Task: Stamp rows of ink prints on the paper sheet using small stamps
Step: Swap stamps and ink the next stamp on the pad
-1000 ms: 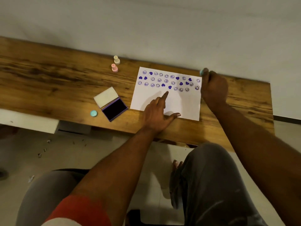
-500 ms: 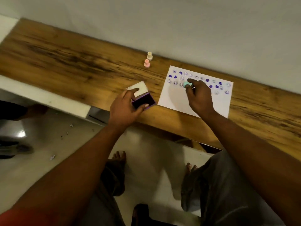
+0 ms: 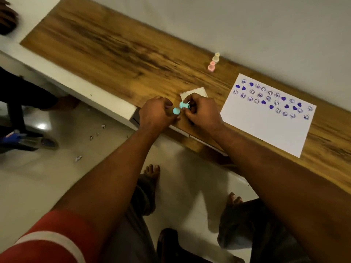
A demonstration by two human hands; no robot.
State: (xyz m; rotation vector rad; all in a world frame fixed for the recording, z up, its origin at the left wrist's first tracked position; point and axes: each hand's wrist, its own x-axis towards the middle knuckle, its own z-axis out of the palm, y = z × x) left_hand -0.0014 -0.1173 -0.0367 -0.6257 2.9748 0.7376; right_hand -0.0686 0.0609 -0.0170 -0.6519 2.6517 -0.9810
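Both hands meet at the table's front edge, over the ink pad. My right hand (image 3: 201, 112) pinches a small teal stamp (image 3: 184, 105), held sideways. Just left of it, my left hand (image 3: 155, 114) grips a round teal cap (image 3: 176, 111) at its fingertips; the cap sits close to the stamp's end. Only the white lid of the ink pad (image 3: 197, 92) shows behind my right hand; the inked part is hidden. The white paper sheet (image 3: 266, 128) lies to the right, with rows of purple smiley and heart prints across its far half.
A pink stamp (image 3: 211, 66) and a cream stamp (image 3: 216, 57) stand upright near the wall, behind the pad. The wooden table (image 3: 117, 48) stretches left. Another person's foot and a shoe (image 3: 28, 139) are on the floor at left. My feet are under the table.
My right hand left the paper with the teal stamp and came over the ink pad. My left hand let go of the pad and now holds the teal cap against the stamp.
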